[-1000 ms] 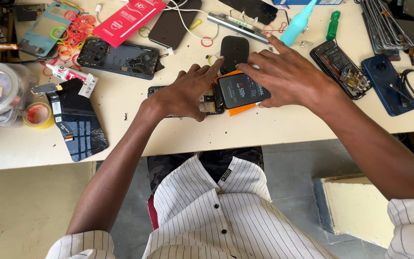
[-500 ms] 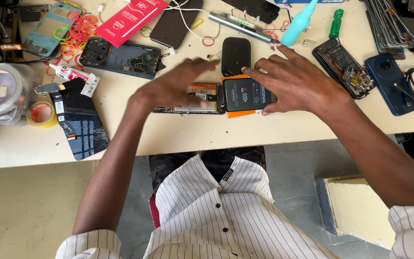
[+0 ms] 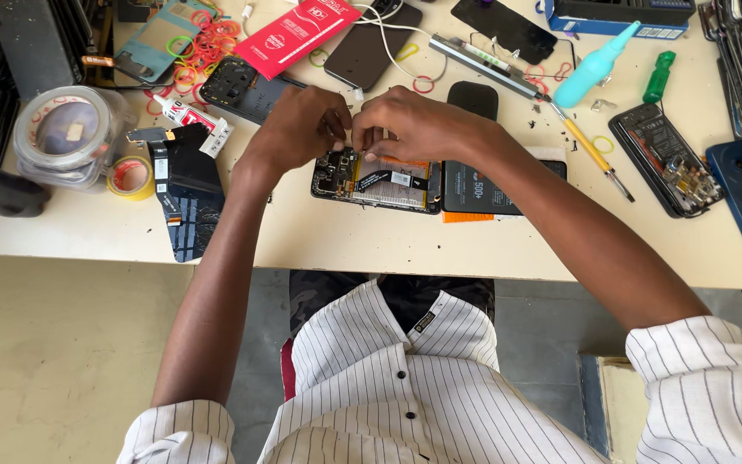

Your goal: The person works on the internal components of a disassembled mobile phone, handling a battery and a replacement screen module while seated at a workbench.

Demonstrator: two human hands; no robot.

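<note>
My left hand and right hand meet over the top edge of the opened phone, fingertips bunched together and pressing on its exposed board. The phone lies flat on the cream table, touching a black battery on its right.

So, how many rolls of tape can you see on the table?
2. A yellow tape roll lies flat near the table's left edge, and a larger clear tape roll sits just behind it to the left. More may be hidden among the clutter.
</note>
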